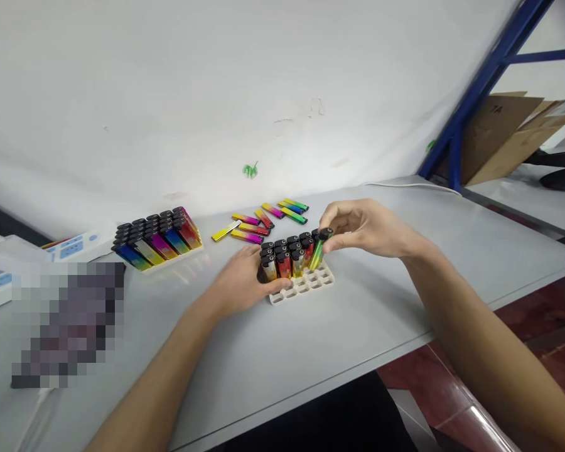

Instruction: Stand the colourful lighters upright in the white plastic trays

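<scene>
My right hand pinches a green-yellow lighter near its black top. It leans to the right, with its lower end at a white grid tray. Several lighters with black tops, among them a red lighter, stand upright in the tray's back rows, while the front cells show bare. My left hand grips the tray's left side, thumb along the front by the lighters; its other fingers are partly hidden behind them.
Behind the tray lie several loose lighters. To the left stands a second tray packed with upright lighters. A blurred-out dark object with a white cable and a power strip lie further left. A blue frame and cardboard boxes are at right.
</scene>
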Demonstrator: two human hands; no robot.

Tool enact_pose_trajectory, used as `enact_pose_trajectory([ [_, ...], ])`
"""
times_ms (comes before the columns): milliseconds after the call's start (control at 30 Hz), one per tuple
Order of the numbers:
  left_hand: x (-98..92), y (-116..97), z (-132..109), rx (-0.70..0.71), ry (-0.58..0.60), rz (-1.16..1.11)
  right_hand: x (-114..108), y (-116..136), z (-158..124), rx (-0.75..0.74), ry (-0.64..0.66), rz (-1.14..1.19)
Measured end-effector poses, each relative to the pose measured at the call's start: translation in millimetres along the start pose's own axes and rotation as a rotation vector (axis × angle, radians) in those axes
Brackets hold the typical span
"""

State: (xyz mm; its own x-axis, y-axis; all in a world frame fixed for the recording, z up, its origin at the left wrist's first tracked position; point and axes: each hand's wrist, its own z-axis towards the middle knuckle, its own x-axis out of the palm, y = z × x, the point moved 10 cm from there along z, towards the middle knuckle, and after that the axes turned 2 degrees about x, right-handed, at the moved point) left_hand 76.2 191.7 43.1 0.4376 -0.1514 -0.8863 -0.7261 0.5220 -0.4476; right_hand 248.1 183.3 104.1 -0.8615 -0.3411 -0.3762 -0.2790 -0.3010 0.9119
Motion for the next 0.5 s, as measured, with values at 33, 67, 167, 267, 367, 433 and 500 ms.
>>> enact_pose_trajectory([
  [33,-0.3,0,0,0.004,-0.006,-0.005,2,-1,0,0.001,0.004,-0.033],
  [67,-0.4,0,0,0.006,-0.011,-0.01,4,-1,0,-0.004,0.003,-0.063],
  [167,-0.9,1,0,0.004,-0.027,-0.022,5,2,-1,-0.026,-0.025,-0.156],
  [267,-0.7,1,0,0.014,-0.03,-0.022,4,5,-3,-0.028,-0.059,-0.296],
  [367,0.2,1,0,0.011,-0.019,-0.014,3,11,-6,-0.062,-0.11,-0.456],
  [433,1.0,3,0,-0.003,-0.008,-0.01,3,16,-7,-0.11,-0.147,-0.54],
  [500,1.2,3,0,-0.011,-0.001,-0.01,4,19,-8,-0.146,-0.158,-0.584],
])
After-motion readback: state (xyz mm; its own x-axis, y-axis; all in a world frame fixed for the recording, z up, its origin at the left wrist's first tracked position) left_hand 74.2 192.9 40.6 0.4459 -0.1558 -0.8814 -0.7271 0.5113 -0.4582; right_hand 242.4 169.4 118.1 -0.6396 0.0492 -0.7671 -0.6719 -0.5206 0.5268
